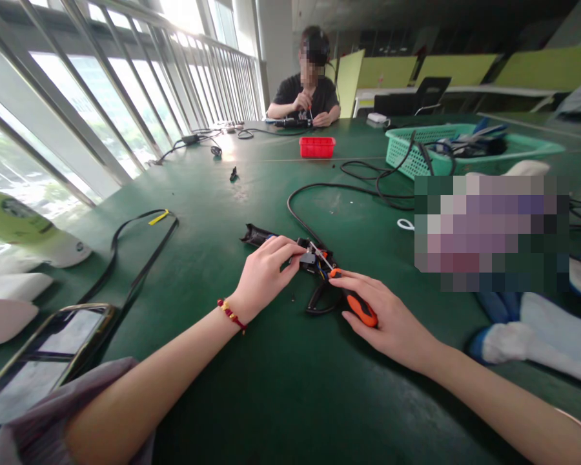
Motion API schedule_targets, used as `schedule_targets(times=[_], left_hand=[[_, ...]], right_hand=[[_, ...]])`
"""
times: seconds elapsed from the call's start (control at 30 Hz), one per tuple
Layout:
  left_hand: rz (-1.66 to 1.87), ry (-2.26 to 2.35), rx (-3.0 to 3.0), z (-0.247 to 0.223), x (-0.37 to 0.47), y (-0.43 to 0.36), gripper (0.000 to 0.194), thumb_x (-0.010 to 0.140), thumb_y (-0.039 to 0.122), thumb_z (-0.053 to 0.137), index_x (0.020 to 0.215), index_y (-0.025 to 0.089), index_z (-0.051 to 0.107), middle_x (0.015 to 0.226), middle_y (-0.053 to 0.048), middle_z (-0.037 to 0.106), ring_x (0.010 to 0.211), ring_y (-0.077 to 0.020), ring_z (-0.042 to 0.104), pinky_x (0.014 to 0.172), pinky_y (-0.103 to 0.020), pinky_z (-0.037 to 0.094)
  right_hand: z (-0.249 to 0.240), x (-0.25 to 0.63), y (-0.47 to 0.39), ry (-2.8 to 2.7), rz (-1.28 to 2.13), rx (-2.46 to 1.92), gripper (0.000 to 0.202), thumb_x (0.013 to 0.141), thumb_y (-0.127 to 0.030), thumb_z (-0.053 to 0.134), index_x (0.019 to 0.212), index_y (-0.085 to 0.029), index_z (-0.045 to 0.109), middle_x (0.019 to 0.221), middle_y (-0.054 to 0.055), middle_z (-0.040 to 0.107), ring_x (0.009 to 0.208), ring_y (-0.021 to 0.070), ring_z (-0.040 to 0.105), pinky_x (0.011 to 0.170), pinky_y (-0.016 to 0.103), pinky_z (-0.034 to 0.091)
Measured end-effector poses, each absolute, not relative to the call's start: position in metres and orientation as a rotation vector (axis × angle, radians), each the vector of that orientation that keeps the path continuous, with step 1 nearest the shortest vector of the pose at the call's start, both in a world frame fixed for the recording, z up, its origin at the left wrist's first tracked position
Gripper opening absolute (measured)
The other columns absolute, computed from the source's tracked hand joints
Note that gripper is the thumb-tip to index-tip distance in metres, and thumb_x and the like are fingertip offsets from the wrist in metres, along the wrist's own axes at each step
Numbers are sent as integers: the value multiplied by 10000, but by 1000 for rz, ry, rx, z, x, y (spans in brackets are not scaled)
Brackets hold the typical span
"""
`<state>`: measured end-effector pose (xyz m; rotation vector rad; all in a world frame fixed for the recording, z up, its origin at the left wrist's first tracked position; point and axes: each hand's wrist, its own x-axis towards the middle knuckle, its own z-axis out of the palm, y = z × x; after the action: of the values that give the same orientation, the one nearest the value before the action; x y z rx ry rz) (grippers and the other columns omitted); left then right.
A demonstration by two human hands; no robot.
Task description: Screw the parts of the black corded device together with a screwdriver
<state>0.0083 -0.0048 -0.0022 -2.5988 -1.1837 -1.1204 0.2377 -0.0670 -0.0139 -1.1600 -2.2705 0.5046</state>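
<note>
On the green table lies an opened black device (255, 236) with a long casing, its inner parts and coloured wires exposed on the right. My left hand (270, 268) rests over its middle, thumb and fingertips pinching around a small grey part (308, 259). What the other fingers touch underneath is hidden. A screwdriver (361, 308) with an orange and black handle is gripped in my right hand (382, 316). Its thin metal shaft slants up and left, with the tip at the inner parts near my left fingertips. A black cable (314, 185) runs from the device toward the back right.
A red tray (317, 148) stands mid-table; a green basket (401, 152) of tools is at back right. Gloves (556, 329) lie on the right. A phone (72, 336), a strap (148, 268) and a bottle (33, 226) are on the left. Across the table sits a person (290, 93) handling another black device.
</note>
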Motion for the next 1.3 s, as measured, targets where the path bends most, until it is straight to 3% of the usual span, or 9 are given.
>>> schedule_targets(times=[0.33, 0.53, 0.8, 0.97, 1.3], left_hand=[[-576, -1052, -2466, 13, -2, -32, 272, 866, 148, 461, 1103, 143, 593, 1010, -72, 625, 875, -186, 580, 750, -321, 500], [-322, -795, -2678, 16, -5, -60, 233, 908, 122, 388, 983, 155, 607, 948, -49, 617, 825, -146, 575, 734, -270, 494], [-193, -768, -2722, 15, -9, -58, 232, 911, 99, 369, 998, 133, 582, 895, -65, 605, 801, -150, 568, 660, -244, 492], [-298, -866, -2767, 12, -11, -55, 249, 913, 120, 371, 1046, 152, 579, 944, -58, 626, 818, -144, 586, 654, -239, 494], [-1193, -1340, -2678, 5, 12, -25, 110, 863, 194, 524, 912, 195, 623, 907, -8, 674, 867, -137, 609, 791, -271, 486]], right_hand=[[-14, 237, -67, -2285, 483, -1157, 470, 806, -164, 526, 1253, -288, 451, 1324, 34, 523, 1254, 193, 450, 1042, 428, 375], [-13, 237, -67, -2291, 471, -1164, 456, 820, -163, 512, 1250, -297, 442, 1311, 21, 534, 1254, 174, 448, 1046, 411, 372], [-13, 237, -68, -2298, 472, -1162, 451, 821, -165, 510, 1248, -296, 444, 1306, 21, 536, 1256, 170, 445, 1052, 408, 367], [-13, 236, -67, -2298, 466, -1160, 447, 819, -164, 510, 1245, -288, 451, 1309, 27, 537, 1259, 176, 445, 1050, 418, 368], [-13, 235, -67, -2286, 445, -1144, 449, 800, -157, 519, 1237, -255, 486, 1291, 61, 555, 1246, 215, 471, 1029, 440, 393]])
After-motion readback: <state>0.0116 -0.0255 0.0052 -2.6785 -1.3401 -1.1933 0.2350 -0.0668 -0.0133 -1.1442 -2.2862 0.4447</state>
